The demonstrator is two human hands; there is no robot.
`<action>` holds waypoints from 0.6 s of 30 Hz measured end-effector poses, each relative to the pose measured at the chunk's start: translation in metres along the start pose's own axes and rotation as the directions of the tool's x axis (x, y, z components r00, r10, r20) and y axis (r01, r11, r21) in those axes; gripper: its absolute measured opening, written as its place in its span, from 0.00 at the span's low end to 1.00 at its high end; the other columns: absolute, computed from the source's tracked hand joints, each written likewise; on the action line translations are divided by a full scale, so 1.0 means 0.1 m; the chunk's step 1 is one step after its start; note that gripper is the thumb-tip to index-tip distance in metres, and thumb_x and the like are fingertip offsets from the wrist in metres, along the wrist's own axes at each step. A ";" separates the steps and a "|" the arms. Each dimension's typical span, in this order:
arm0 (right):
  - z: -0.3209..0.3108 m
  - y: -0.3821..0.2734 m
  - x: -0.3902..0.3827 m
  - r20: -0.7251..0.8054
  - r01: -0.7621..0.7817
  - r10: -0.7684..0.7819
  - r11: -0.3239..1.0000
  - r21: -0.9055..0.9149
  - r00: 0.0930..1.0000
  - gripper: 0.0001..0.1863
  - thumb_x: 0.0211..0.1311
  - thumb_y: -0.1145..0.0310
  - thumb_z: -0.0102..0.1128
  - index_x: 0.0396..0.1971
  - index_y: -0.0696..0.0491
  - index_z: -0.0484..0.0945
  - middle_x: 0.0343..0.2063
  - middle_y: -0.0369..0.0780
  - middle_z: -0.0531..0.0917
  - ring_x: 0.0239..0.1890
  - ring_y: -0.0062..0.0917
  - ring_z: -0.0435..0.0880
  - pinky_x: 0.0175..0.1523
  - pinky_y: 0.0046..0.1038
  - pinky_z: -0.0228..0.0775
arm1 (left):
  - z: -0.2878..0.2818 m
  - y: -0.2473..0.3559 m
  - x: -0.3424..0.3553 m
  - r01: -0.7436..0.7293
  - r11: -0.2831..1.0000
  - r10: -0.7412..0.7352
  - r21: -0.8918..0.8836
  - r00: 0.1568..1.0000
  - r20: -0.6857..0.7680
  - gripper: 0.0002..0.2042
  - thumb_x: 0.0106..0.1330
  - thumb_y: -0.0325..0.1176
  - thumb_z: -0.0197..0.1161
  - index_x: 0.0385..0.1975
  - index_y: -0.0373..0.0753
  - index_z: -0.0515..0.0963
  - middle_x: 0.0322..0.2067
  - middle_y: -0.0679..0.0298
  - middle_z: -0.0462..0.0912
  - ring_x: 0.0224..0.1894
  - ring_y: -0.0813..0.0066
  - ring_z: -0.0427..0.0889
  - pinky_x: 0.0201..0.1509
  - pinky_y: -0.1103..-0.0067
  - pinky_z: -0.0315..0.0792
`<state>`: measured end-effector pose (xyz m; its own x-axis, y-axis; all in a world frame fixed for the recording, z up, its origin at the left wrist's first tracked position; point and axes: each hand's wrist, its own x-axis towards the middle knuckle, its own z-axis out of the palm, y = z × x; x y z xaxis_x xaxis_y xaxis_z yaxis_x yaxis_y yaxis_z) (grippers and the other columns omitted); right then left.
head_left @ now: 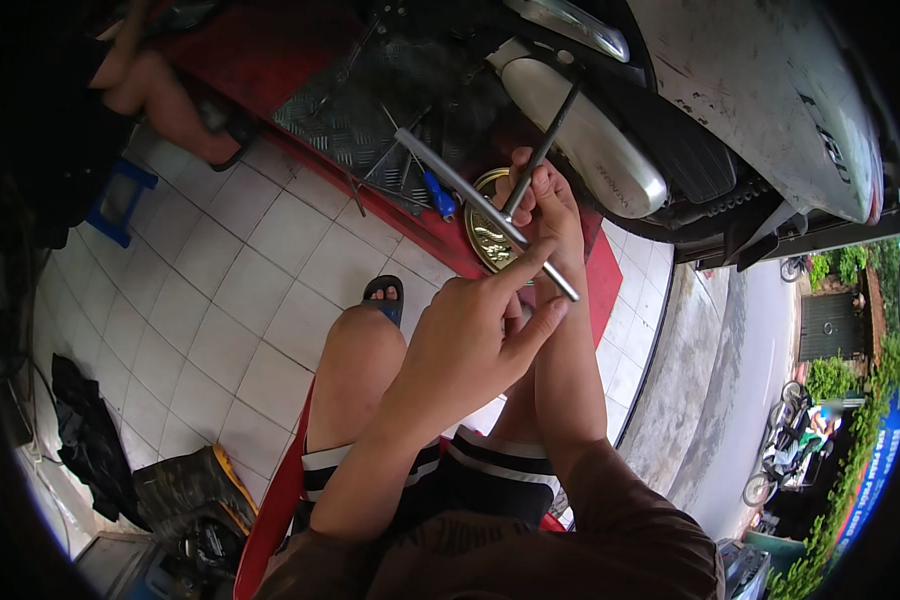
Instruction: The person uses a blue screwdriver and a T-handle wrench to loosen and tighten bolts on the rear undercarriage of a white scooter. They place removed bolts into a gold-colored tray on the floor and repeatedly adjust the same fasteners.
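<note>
A T-handle wrench (452,178), its long steel crossbar slanting across the view, is held in front of me by both hands. My right hand (553,205) is closed around the dark shaft near the crossbar, and the shaft points up toward the motorbike (710,130). My left hand (475,325) grips the crossbar's near end between index finger and thumb; its other fingers are curled. Behind the crossbar, partly hidden, sits a round gold-coloured dish (487,243) with a shiny inside. The shaft's far tip overlaps the bike's silver exhaust cover (595,140) in view; contact I cannot tell.
A red platform (390,215) with a metal tread plate carries several thin tools and a blue-handled screwdriver (438,195). Another person's leg (180,110) and a blue stool (120,203) are at the left. Black-and-yellow boots (195,490) stand lower left. A street (715,390) lies at right.
</note>
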<state>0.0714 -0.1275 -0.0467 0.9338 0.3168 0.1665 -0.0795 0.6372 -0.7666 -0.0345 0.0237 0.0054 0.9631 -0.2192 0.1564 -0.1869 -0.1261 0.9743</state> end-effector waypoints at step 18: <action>0.11 -0.01 -0.02 -0.044 -0.053 0.056 0.996 0.072 0.997 0.13 0.71 0.62 0.51 0.36 0.58 0.69 0.17 0.32 0.64 0.21 0.16 0.61 0.25 0.17 0.55 | 0.18 -0.29 0.24 -0.145 0.985 0.108 -0.094 0.942 -0.319 0.07 0.63 0.22 0.60 0.36 0.29 0.69 0.27 0.58 0.80 0.25 0.76 0.83 0.25 0.81 0.74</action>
<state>0.0658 -0.1212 -0.0390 0.9422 0.3209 0.0960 -0.1537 0.6688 -0.7274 -0.0092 0.0043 -0.0216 0.9484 0.0886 0.3043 -0.3054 -0.0012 0.9522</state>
